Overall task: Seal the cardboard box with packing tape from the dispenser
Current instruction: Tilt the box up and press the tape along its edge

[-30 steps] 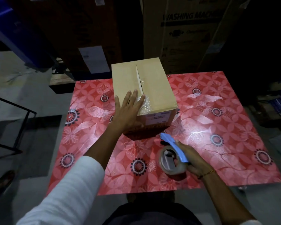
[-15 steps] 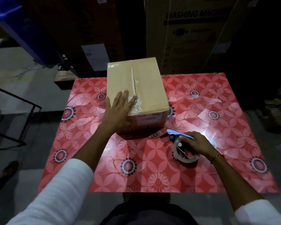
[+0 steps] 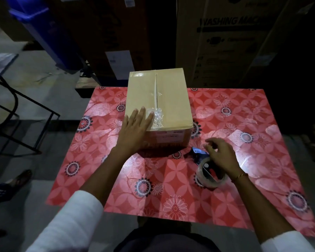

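Note:
A brown cardboard box (image 3: 173,99) stands on the red flowered table (image 3: 247,122), flaps closed, with clear tape (image 3: 157,118) crinkled over the near end of its top seam. My left hand (image 3: 135,128) lies flat on the box's near left corner, fingers spread, holding nothing. The tape dispenser (image 3: 205,172), a clear roll with a blue blade end, rests on the table just right of the box's near face. My right hand (image 3: 221,154) hovers over it with fingers loose and apart, not wrapped around it.
Tall cartons stand behind the table, one printed "WASHING MACHINE" (image 3: 231,22). A blue bin (image 3: 35,24) leans at the far left, and a black metal frame (image 3: 16,113) stands on the floor to the left. Someone's foot (image 3: 20,179) is near the left edge.
My right hand set the dispenser down on the table and loosened its grip, fingers now lifted off it. My left hand stayed flat on the box.

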Motion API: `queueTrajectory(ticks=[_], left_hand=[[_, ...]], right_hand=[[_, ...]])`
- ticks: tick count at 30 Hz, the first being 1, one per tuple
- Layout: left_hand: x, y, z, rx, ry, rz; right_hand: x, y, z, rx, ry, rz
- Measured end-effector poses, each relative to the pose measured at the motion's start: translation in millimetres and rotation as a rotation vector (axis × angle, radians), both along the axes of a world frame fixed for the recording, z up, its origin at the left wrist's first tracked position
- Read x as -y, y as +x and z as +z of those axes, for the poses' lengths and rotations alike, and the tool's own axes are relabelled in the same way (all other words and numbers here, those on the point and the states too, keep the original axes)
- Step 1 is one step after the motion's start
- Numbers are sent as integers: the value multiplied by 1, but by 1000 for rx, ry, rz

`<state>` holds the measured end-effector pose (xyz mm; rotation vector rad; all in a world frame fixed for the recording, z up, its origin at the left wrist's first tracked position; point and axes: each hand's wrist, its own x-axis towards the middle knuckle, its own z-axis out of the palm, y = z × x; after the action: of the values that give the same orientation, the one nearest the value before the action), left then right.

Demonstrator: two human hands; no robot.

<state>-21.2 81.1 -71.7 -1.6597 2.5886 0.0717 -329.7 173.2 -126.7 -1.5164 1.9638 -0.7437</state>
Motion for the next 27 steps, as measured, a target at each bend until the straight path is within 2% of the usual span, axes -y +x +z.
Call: queueTrajectory(ticks=[4,7,9,11,13,16,20,24,27], left_hand=[[-4,-1,2,-147,49,114],[-11,5,-6,-474,40,310],[-20,8,-8,-704,137,411],[-28,12,-7,-827,215,421],[-31,15,-6,-846,226,402],[-32,18,3,-780,215,411],[-25,23,33,-788,102,400],[-11,23,77,-713,-87,364],[0,20,107,-548,-225,363]], right_hand=[[15,32,28,307,-120,-83],[22,53,38,503,-84,-3],[25,62,34,497,-82,81],[30,67,29,420,-75,151],[34,71,29,381,-59,158],[34,74,38,365,-76,90],[38,70,70,242,-118,14],[45,71,132,3,-144,-17],[44,78,173,-200,-188,-40]])
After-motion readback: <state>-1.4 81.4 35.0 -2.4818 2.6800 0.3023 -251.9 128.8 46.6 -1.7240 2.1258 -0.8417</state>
